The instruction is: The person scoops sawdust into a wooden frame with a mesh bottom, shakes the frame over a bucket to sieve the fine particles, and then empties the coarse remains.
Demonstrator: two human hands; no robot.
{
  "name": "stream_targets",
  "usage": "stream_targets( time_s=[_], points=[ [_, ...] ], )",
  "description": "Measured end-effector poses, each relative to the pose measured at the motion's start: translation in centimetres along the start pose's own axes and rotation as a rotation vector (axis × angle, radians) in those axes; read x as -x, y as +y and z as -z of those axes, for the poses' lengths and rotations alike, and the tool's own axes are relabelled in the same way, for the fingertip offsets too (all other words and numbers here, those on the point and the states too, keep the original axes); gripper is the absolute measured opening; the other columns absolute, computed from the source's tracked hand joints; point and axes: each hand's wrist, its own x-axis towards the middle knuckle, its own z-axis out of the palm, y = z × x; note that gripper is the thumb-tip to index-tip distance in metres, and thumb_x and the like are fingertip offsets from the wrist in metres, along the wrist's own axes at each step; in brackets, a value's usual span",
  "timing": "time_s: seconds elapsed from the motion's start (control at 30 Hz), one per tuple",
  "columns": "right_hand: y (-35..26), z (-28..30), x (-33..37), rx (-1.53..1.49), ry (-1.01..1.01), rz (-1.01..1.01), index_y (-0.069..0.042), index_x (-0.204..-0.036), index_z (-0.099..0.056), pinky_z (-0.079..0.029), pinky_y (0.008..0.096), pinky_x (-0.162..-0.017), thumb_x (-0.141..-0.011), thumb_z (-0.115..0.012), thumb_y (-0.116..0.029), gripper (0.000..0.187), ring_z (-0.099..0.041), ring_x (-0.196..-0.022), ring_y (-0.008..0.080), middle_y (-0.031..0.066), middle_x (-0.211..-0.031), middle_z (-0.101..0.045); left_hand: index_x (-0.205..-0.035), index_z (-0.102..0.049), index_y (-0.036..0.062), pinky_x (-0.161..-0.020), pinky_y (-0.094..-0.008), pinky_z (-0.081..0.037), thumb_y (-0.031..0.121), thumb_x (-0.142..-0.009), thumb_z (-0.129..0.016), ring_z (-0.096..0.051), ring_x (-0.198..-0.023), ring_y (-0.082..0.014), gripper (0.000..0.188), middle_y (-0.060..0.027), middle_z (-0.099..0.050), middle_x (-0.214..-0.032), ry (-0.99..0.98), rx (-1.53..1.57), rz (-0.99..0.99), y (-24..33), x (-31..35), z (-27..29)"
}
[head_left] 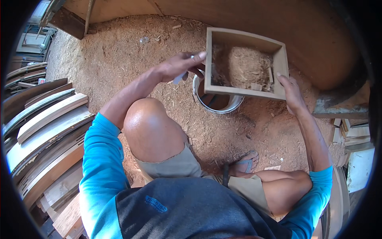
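An open rectangular wooden box, with sawdust and a few wood chips heaped inside, is held up between my hands. My left hand grips its left side, thumb on the rim and fingers curled beneath. A small white strip shows by those fingers; I cannot make out what it is. On the opposite side, my right hand holds the near right corner, thumb over the edge. Below the box stands a round white-rimmed bucket, partly covered by it. The bucket's contents are dark and unclear.
Stacked boards line the left side. A large brown panel rises at the far right, near more timber. Sawdust and shavings cover the ground. My bent knee is close to the bucket.
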Motion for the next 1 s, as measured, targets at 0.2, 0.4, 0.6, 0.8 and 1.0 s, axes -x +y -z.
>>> stream_targets(
  time_s=[0.2,0.4,0.6,0.8,1.0],
  points=[
    [-0.7,-0.3,1.1,0.024,0.028,0.036,0.007,-0.118,-0.061,-0.047,0.0342,-0.089,-0.096,-0.055,-0.044,0.056,-0.062,-0.097,0.0213,0.0148,-0.108,-0.067,-0.12,-0.057,0.0001,-0.048,-0.0214,-0.042,0.067,-0.087,-0.06,-0.061,-0.067,-0.0089,0.074,-0.0085,-0.066,-0.096,-0.012,0.047,-0.066,0.5,0.1,-0.5],
    [-1.5,-3.7,2.8,0.357,-0.15,0.034,0.007,-0.138,-0.043,-0.046,0.0438,-0.101,-0.092,-0.054,-0.053,0.076,-0.06,-0.115,0.0338,0.0287,-0.125,-0.058,-0.124,-0.059,0.0024,-0.057,-0.0261,-0.046,0.067,-0.075,-0.072,-0.065,-0.083,-0.0139,0.082,-0.0094,-0.067,-0.095,0.111,0.202,0.034,-3.2,2.2,1.3],
    [-2.0,-4.5,3.5,0.4,-0.25,-0.025,0.007,-0.133,-0.046,-0.045,0.0449,-0.101,-0.093,-0.049,-0.052,0.071,-0.059,-0.113,0.0341,0.0267,-0.119,-0.06,-0.121,-0.06,0.0015,-0.047,-0.0243,-0.043,0.058,-0.075,-0.077,-0.054,-0.058,-0.0091,0.075,-0.0072,-0.066,-0.089,0.111,0.193,0.115,-4.9,2.7,1.9],
    [-1.0,-2.7,1.5,0.326,-0.301,-0.115,0.004,-0.12,-0.054,-0.049,0.0409,-0.085,-0.095,-0.044,-0.048,0.059,-0.063,-0.093,0.0224,0.0183,-0.108,-0.064,-0.124,-0.057,-0.0006,-0.051,-0.0237,-0.042,0.053,-0.081,-0.072,-0.052,-0.064,-0.0073,0.07,-0.0069,-0.064,-0.094,0.069,0.26,0.109,-5.0,2.1,0.1],
    [-1.5,-2.7,1.4,0.286,-0.271,-0.136,0.006,-0.132,-0.047,-0.051,0.0441,-0.091,-0.095,-0.048,-0.047,0.065,-0.067,-0.097,0.0264,0.0231,-0.114,-0.063,-0.134,-0.05,-0.0026,-0.068,-0.0252,-0.052,0.049,-0.083,-0.069,-0.064,-0.085,-0.013,0.075,-0.0115,-0.066,-0.103,0.085,0.177,0.118,-4.9,2.7,-0.9]
  ],
)
